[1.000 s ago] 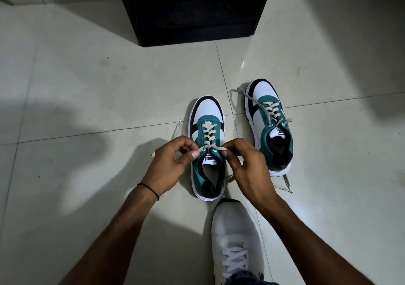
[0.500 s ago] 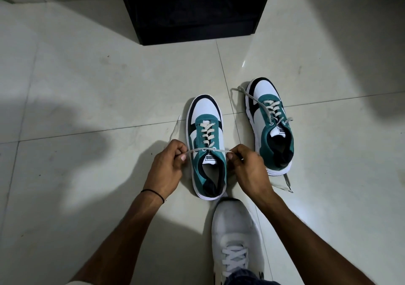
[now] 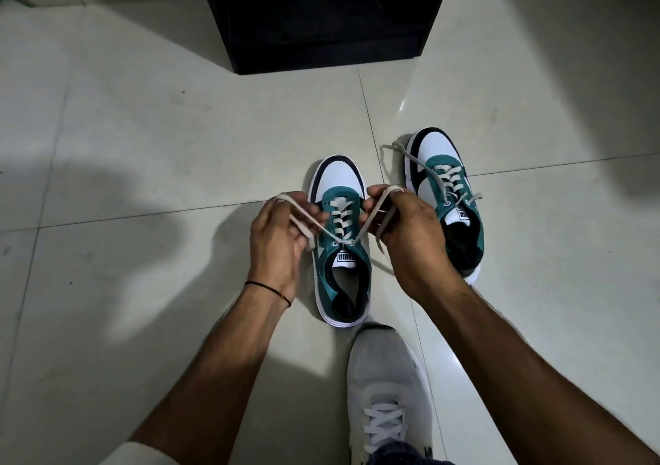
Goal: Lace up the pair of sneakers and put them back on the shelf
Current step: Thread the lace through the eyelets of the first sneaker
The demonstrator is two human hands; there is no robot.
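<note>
Floor-set sneaker (image 3: 341, 250) between left hand (image 3: 276, 239) and right hand (image 3: 407, 228), laces (image 3: 303, 223) gripped.

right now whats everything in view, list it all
teal sneakers: 2, teal, white and black; near sneaker between the hands, far sneaker to its right, both on the floor
laces: cream; near sneaker's lace looped in both hands, far sneaker's lace trailing loose
shelf: 1, black, top centre
floor: pale tiles
worn shoe: 1, light grey, bottom centre
left hand: black wrist thread
right hand: holding a lace loop
</note>
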